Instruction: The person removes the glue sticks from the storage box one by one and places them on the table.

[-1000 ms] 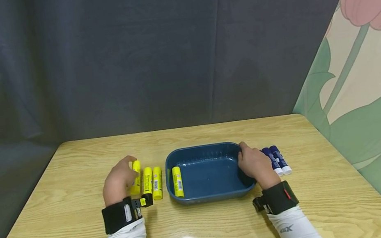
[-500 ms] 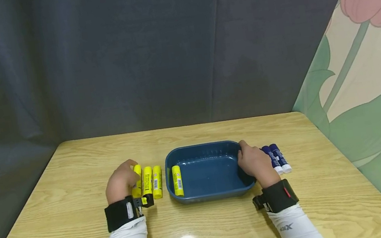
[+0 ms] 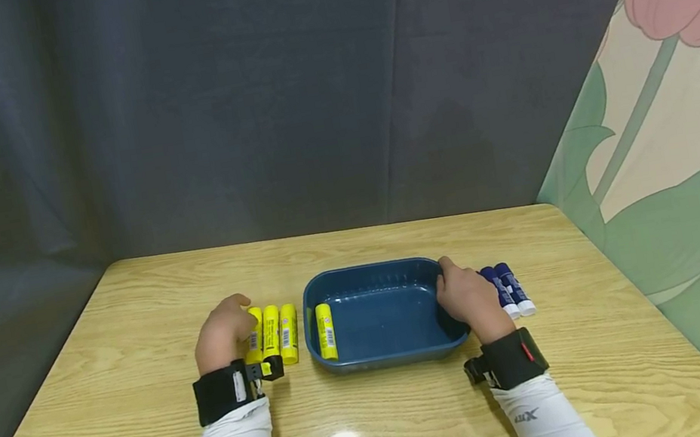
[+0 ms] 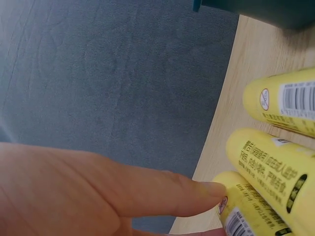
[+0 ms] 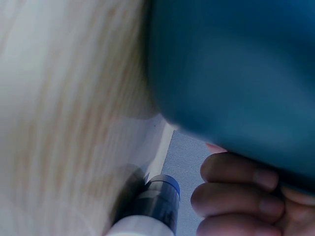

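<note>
In the head view my left hand (image 3: 225, 333) is at the leftmost of three yellow glue sticks, which lie side by side. The left wrist view shows a straight finger (image 4: 172, 192) touching the far end of that yellow glue stick (image 4: 246, 206); a second fingertip shows below, the rest is hidden. A middle glue stick (image 3: 270, 332) and a right one (image 3: 289, 333) lie beside it. My right hand (image 3: 469, 300) grips the right rim of a dark blue tray (image 3: 382, 361), fingers curled under it. Another yellow glue stick (image 3: 326, 331) lies inside the tray at its left wall.
Dark blue glue sticks (image 3: 514, 288) with white ends lie right of my right hand, partly covered by it. A wooden table (image 3: 370, 429) bears everything. Behind it hangs a dark curtain (image 3: 237, 114); a flower-patterned wall (image 3: 694, 179) borders the right side.
The leftmost yellow glue stick has shifted toward me and come level with its neighbours, my left hand moving slightly right. My right hand and the tray stay in place.
</note>
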### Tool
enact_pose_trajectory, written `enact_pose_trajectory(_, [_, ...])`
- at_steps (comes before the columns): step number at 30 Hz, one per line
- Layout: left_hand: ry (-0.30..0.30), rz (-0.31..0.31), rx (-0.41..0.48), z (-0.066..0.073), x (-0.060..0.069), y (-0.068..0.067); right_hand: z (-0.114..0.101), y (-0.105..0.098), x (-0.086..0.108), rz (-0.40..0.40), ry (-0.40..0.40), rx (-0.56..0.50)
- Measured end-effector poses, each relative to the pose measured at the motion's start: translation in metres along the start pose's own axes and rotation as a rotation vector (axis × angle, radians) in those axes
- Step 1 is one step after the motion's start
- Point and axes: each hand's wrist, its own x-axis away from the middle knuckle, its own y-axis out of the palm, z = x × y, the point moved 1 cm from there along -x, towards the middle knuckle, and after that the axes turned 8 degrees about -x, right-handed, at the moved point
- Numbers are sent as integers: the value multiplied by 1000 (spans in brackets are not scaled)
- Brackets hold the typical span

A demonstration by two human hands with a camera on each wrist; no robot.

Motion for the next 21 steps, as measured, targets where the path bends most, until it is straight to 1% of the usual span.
enact_pose_trajectory(4, [-11, 3, 27, -1, 0, 1, 0, 1, 0, 0, -1, 0])
enact_pose_trajectory(12, [-11, 18, 44, -1, -1, 3, 0, 2, 0, 5, 1, -1])
enact_pose_trajectory(17, [2, 14, 47, 0, -1, 2, 1, 2, 0, 7, -5, 1])
enact_pose_trajectory(21, [-3, 14, 47, 0, -2, 1, 1, 2, 0, 5, -9, 3])
